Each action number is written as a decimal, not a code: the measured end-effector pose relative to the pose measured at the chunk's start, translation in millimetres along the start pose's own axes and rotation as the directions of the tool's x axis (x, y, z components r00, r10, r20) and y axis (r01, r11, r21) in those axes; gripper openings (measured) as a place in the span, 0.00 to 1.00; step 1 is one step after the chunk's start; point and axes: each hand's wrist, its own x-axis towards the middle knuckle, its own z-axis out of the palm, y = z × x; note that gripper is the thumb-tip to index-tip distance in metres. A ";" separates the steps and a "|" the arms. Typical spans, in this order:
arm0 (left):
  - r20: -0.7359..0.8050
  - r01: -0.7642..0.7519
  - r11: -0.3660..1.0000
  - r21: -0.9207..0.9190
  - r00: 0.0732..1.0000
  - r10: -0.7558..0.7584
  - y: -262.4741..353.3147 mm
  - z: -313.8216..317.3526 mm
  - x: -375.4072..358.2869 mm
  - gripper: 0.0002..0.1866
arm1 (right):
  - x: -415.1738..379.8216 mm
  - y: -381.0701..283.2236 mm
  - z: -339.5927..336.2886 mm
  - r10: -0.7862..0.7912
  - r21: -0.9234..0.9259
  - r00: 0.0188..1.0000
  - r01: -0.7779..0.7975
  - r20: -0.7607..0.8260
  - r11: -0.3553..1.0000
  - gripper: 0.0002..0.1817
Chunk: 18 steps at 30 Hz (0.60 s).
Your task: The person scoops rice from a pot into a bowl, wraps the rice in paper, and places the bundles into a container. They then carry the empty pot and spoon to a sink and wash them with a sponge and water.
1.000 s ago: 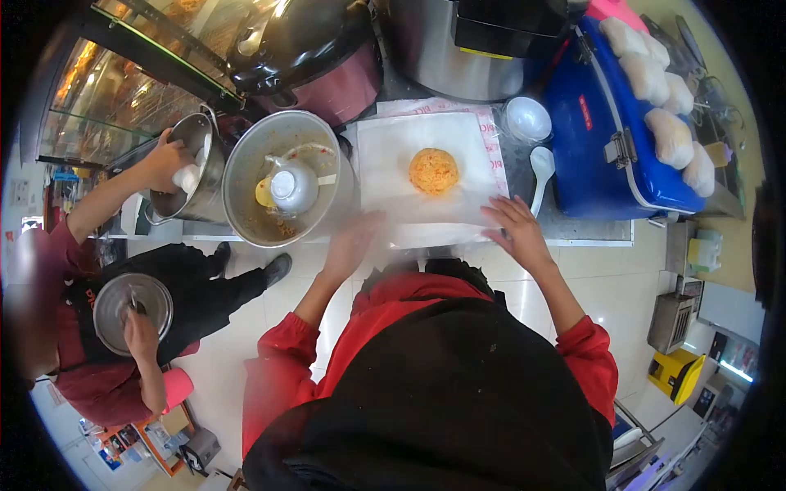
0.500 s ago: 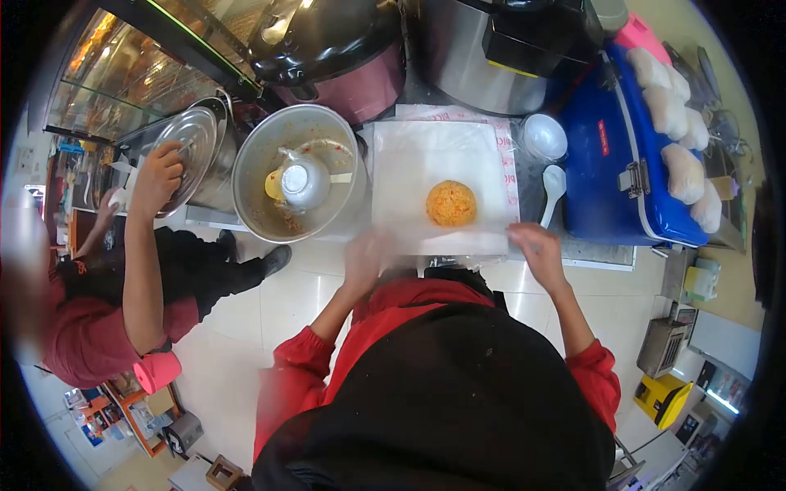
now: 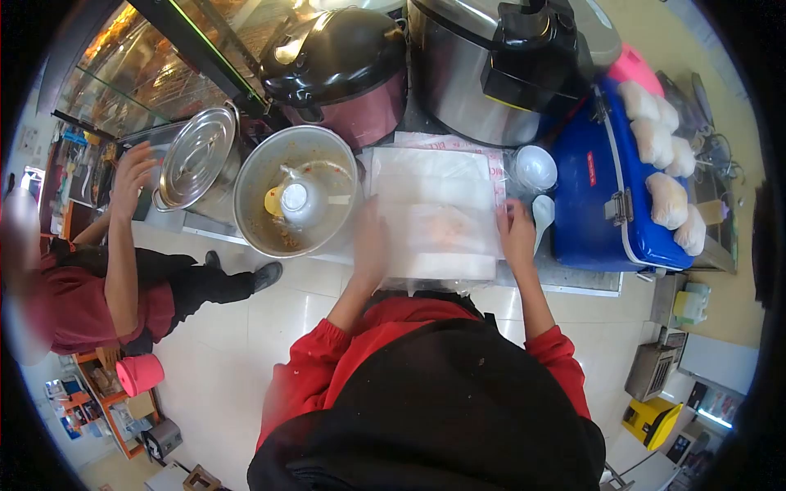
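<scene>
White wrapping paper point(image 3: 430, 190) lies on the counter in front of me, its near part folded over a mound of orange rice point(image 3: 449, 231). The rice shows only faintly through the sheet. My left hand point(image 3: 372, 250) is at the paper's left edge, its fingers smeared by motion. At the right edge, my right hand point(image 3: 517, 237) has its fingers bent closed on the paper. Just beyond that hand are a white spoon point(image 3: 543, 214) and white bowls point(image 3: 536, 168).
To the left stands a metal pot point(image 3: 246, 192) with an upturned bowl point(image 3: 302, 202) inside. Cookers point(image 3: 344, 102) line the back. A blue cooler point(image 3: 585, 213) carrying several wrapped bundles point(image 3: 652, 143) is at right. A co-worker's hand point(image 3: 129, 176) is near a lidded pot point(image 3: 199, 155).
The paper's near edge has been folded away from me over the rice. Both my hands moved forward along the sheet's sides. The co-worker's hand left the pot lid, which now lies on the pot.
</scene>
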 end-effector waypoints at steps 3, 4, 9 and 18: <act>0.250 -0.241 0.954 -0.181 0.927 0.281 29.6 -15.9 -13.4 0.28 | 37.3 -17.6 5.9 -0.305 -0.066 0.952 0.303 -0.034 0.951 0.11; 0.404 -0.300 0.937 -0.179 0.846 0.348 44.7 -15.2 -18.7 0.28 | 54.5 -24.2 18.9 -0.416 -0.013 0.909 0.416 -0.025 0.909 0.12; 0.514 -0.296 0.949 -0.109 0.800 0.308 64.7 13.2 -37.1 0.35 | 107.5 -35.9 77.8 -0.374 0.041 0.798 0.404 0.472 0.914 0.19; 0.436 -0.303 0.953 0.002 0.858 0.272 57.6 28.0 -28.5 0.36 | 117.5 -44.9 65.6 -0.325 0.052 0.722 0.373 0.610 0.926 0.18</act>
